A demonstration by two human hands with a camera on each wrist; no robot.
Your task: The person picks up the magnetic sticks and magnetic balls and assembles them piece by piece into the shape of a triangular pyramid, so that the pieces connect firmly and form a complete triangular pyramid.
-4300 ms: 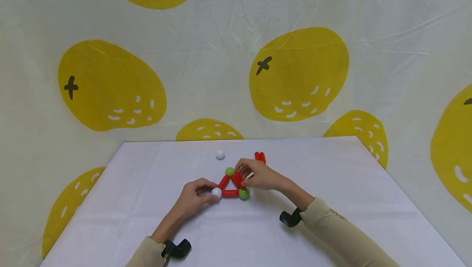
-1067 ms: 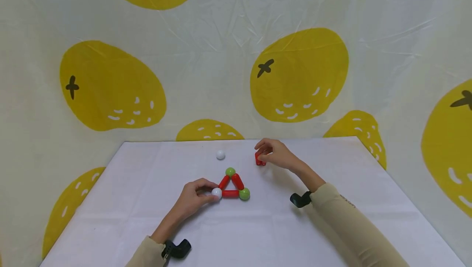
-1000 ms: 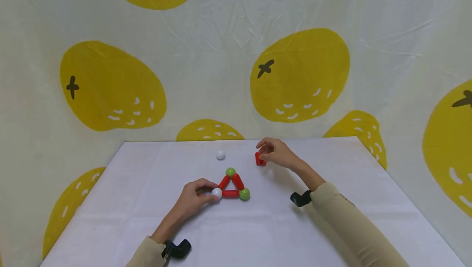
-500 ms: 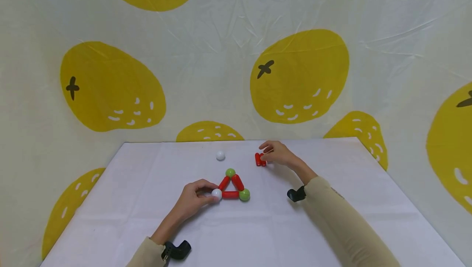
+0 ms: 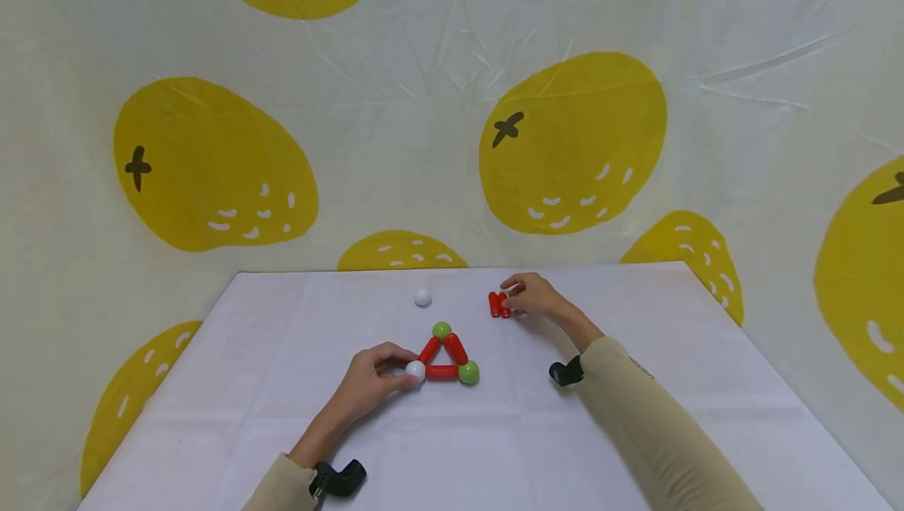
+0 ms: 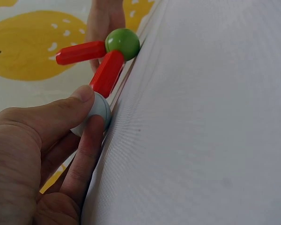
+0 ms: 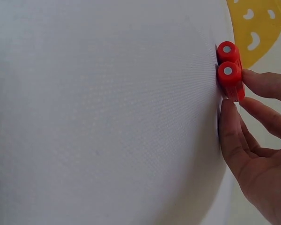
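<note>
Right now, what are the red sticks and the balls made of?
The red sticks look like glossy moulded plastic; each shows a small silvery disc in its end, maybe a metal magnet. The white ball that the left hand pinches and the green ball shine smoothly, so coated metal or hard plastic; I cannot tell which.

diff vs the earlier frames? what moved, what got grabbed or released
The right hand left the triangle and went to the far red sticks, where its fingertips now touch them, flat on the table. The left hand still pinches the white corner ball; the loose white ball is unmoved.
</note>
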